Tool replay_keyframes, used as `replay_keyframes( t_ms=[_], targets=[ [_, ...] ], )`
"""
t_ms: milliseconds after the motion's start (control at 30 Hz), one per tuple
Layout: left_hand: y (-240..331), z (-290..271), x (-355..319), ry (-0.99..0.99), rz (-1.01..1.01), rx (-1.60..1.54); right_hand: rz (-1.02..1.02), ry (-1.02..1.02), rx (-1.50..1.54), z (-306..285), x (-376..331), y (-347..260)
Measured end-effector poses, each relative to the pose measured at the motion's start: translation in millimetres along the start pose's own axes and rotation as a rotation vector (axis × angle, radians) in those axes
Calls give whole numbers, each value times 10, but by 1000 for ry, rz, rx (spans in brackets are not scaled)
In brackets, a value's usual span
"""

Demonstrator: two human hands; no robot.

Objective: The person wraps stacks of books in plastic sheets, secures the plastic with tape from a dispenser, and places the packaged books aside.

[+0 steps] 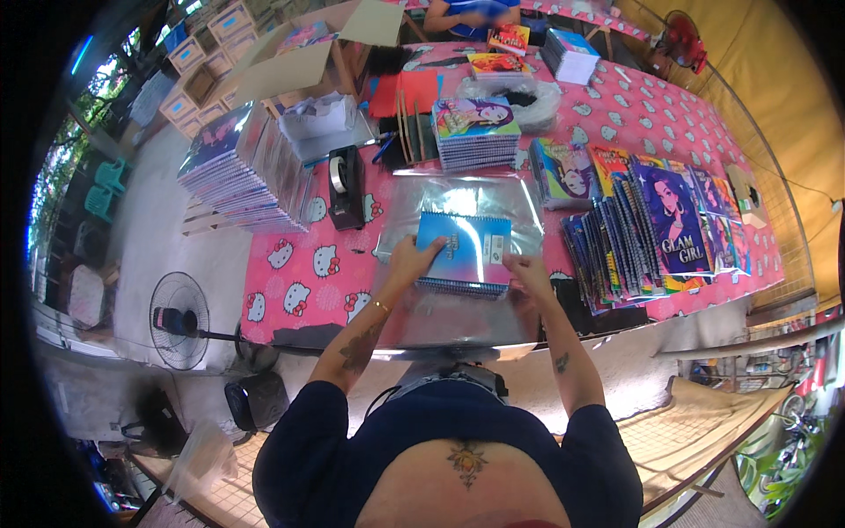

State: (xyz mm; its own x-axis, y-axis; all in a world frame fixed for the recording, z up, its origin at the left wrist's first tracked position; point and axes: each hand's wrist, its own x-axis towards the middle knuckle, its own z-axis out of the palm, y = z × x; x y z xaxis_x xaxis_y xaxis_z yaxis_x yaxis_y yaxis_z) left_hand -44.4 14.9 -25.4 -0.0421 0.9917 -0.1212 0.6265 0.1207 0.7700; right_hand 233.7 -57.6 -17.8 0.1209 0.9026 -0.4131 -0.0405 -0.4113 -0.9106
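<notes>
A small stack of spiral notebooks [462,246], blue and pink on top with a white label, lies on clear plastic sheets [387,229] at the table's near edge. My left hand [414,260] grips the stack's left side, its thumb over the cover. At the right side, the fingers of my right hand [526,271] are closed at the notebooks' edge near the label. A black tape dispenser [347,189] stands just beyond my left hand. To the right of my right hand, several spiral notebooks [607,233] lean in an overlapping row.
Notebooks with illustrated covers [478,132] are piled beyond the plastic. A tall notebook pile [242,167] stands at the left, near open cardboard boxes [286,79]. Across the pink table [616,114] sits a person in blue [471,16]. A fan [179,319] stands at lower left.
</notes>
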Motion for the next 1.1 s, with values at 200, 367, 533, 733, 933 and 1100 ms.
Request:
replay_keyframes(
  t_ms=[200, 367, 533, 733, 933, 1100],
  targets=[
    [-764, -353, -691, -210, 437, -119, -712, -92, -652, -26, -691, 550],
    [-907, -595, -961, -501, 757, 198, -778, -425, -812, -25, -709, 753],
    [-676, -695, -1022, -436, 984, 338, -730, -416, -961, 69, -891, 428],
    [-430, -703, -926, -278, 662, 205, -710, -167, -943, 84, -840, 215],
    [140, -660, -128, -236, 630, 257, -940, 204, -1161, 699, -923, -324],
    [11, -693, 357, -312, 308, 47, -935, 119, -1155, 1190, -887, -37]
  ],
)
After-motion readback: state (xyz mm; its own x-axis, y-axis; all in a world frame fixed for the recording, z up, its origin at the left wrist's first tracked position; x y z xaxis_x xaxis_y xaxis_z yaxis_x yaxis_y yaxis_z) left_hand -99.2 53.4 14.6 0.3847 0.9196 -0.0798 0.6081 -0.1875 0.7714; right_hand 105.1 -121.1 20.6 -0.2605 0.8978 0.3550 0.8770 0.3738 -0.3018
